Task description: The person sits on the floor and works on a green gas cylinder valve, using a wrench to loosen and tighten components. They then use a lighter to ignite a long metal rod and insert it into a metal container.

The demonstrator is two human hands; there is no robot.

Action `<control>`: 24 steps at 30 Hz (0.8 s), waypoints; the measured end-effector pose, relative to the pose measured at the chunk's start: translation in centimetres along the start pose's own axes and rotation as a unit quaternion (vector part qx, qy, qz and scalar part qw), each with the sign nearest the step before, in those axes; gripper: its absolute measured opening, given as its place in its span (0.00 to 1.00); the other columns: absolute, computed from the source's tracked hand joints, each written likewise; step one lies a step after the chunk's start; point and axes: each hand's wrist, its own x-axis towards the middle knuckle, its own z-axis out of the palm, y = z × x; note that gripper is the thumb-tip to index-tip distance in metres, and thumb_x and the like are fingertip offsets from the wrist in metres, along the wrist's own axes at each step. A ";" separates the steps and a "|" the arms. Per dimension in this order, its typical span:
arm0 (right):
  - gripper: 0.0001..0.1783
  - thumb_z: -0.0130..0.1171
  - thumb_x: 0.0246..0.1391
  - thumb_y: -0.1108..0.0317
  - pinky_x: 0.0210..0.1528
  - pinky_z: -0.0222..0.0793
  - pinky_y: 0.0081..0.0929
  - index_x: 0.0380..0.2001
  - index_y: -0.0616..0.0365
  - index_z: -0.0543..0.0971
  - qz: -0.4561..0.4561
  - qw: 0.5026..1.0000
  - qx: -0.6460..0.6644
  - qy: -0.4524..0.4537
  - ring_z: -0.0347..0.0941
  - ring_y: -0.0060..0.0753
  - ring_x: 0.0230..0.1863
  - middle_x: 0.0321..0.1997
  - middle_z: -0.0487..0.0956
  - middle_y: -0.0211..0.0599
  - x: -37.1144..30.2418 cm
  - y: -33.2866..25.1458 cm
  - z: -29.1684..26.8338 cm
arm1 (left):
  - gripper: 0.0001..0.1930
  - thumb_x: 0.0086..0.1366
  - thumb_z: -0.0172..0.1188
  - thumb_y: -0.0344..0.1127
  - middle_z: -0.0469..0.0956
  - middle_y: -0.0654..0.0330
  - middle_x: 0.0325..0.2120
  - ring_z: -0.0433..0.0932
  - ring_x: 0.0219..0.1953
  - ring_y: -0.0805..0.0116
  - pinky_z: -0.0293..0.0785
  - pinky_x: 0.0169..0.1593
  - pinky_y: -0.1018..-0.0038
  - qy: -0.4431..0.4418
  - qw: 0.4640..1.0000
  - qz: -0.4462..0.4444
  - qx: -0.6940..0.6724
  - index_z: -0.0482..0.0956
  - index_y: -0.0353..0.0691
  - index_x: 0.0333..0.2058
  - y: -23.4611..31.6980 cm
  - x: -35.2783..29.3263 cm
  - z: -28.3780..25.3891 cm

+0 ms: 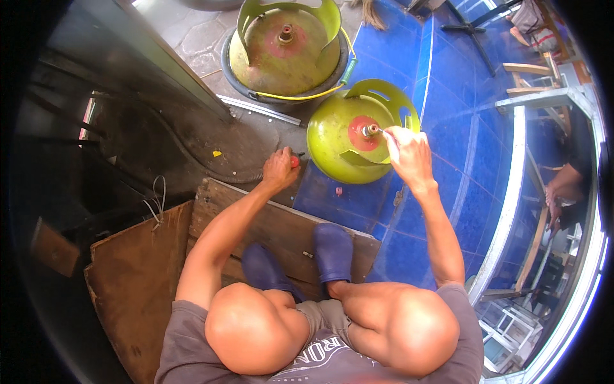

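Observation:
A green gas cylinder (326, 142) stands upright in front of me, with a red ring around the brass valve (370, 130) on its top. My right hand (409, 153) reaches over the collar with its fingers pinched at the valve. Something thin seems to show between the fingertips and the valve, too small to name. Left of the cylinder, my left hand (279, 169) is closed around a small red object (295, 161) with a dark tip; its kind cannot be made out. A small pinkish piece (339, 191) lies on the blue tiles below the cylinder.
A second green gas cylinder (281, 61) sits in a dark bucket (233, 80) with a yellow handle, farther back. Wooden boards (281, 221) lie under my purple clogs (334, 253). A brown panel (137, 275) is at left; a glass-sided metal frame (508, 211) stands at right.

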 end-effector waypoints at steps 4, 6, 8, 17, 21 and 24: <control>0.08 0.59 0.59 0.67 0.34 0.73 0.40 0.35 0.61 0.82 0.013 0.999 0.043 0.024 0.79 0.53 0.32 0.31 0.82 0.49 0.6 -0.6 0.7 | 0.26 0.58 0.64 0.41 0.75 0.47 0.48 0.75 0.47 0.46 0.73 0.50 0.58 0.086 0.995 0.003 0.052 0.70 0.38 0.52 1.7 -0.8 -0.4; 0.09 0.58 0.60 0.67 0.34 0.73 0.41 0.36 0.60 0.82 0.037 0.998 0.050 0.006 0.79 0.54 0.33 0.31 0.82 0.50 0.7 -0.7 1.0 | 0.23 0.59 0.64 0.39 0.77 0.49 0.45 0.76 0.45 0.48 0.73 0.49 0.59 0.222 0.974 0.050 0.010 0.72 0.37 0.50 3.7 0.0 -1.4; 0.09 0.57 0.61 0.66 0.34 0.73 0.42 0.38 0.59 0.81 0.060 0.997 0.057 -0.013 0.79 0.55 0.34 0.32 0.82 0.51 0.6 -0.8 1.1 | 0.19 0.60 0.63 0.37 0.78 0.50 0.41 0.77 0.42 0.52 0.73 0.47 0.61 0.270 0.955 0.091 -0.085 0.74 0.37 0.48 6.2 1.2 -3.1; 0.08 0.53 0.64 0.66 0.33 0.73 0.49 0.38 0.58 0.77 0.055 0.997 0.044 -0.008 0.78 0.60 0.31 0.28 0.81 0.53 0.4 -1.1 1.1 | 0.14 0.59 0.63 0.32 0.82 0.56 0.31 0.78 0.31 0.67 0.76 0.38 0.70 0.003 0.917 0.195 -0.348 0.83 0.40 0.45 15.8 3.6 -7.5; 0.08 0.52 0.65 0.66 0.32 0.72 0.50 0.39 0.58 0.76 0.060 0.996 0.051 -0.029 0.78 0.61 0.31 0.27 0.80 0.54 0.4 -1.1 1.0 | 0.19 0.55 0.66 0.32 0.82 0.59 0.29 0.79 0.30 0.68 0.76 0.39 0.71 -0.048 0.920 0.235 -0.310 0.83 0.47 0.48 15.9 5.2 -7.4; 0.08 0.51 0.65 0.66 0.32 0.73 0.52 0.40 0.59 0.74 0.068 0.995 0.028 -0.064 0.78 0.63 0.31 0.26 0.79 0.58 0.9 -1.2 1.0 | 0.19 0.55 0.67 0.34 0.82 0.58 0.28 0.81 0.30 0.66 0.77 0.39 0.70 -0.081 0.923 0.241 -0.288 0.83 0.47 0.48 15.6 6.1 -7.0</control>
